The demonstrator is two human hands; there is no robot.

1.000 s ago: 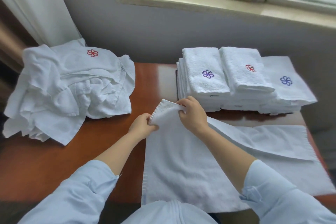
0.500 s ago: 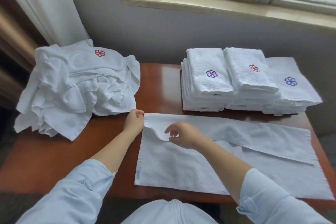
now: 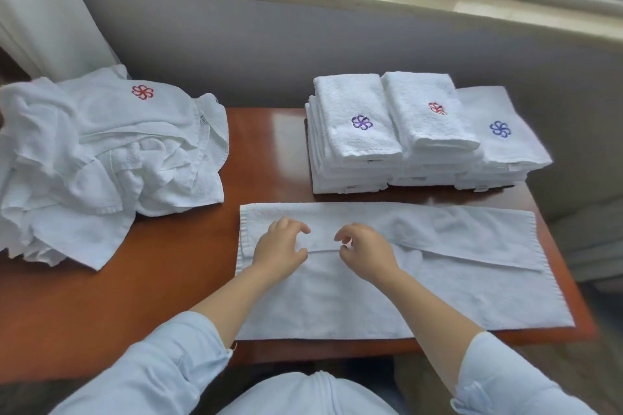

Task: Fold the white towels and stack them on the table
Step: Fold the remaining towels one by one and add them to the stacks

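**A:** Where did the towel (image 3: 421,293) lie at that moment?

**B:** It was spread flat along the near edge of the table (image 3: 266,145), reaching almost to the near right corner. Its far long side was already turned over toward the middle, as a flap.

**A:** And the hands?

**B:** Both were on the left part of that flap, close together. The left hand (image 3: 279,251) had its fingers half curved and a little spread. They rested on the cloth and were closed round nothing. The right hand (image 3: 369,253) had thumb and forefinger bent down to the hem of the flap. Whether they pinched it or only touched it, I cannot tell.

**A:** Why there?

**B:** I think to set the hem straight, so that the next fold would come even. Toward the right end the flap ran a little aslant.

**A:** And the heap of unfolded towels (image 3: 101,158)?

**B:** It sat at the far left corner and hung over the left edge, probably to be near the left hand for taking. The folded stacks (image 3: 404,145) stood at the far right corner, side by side, flower marks upward. This was probably to leave the near side for folding.
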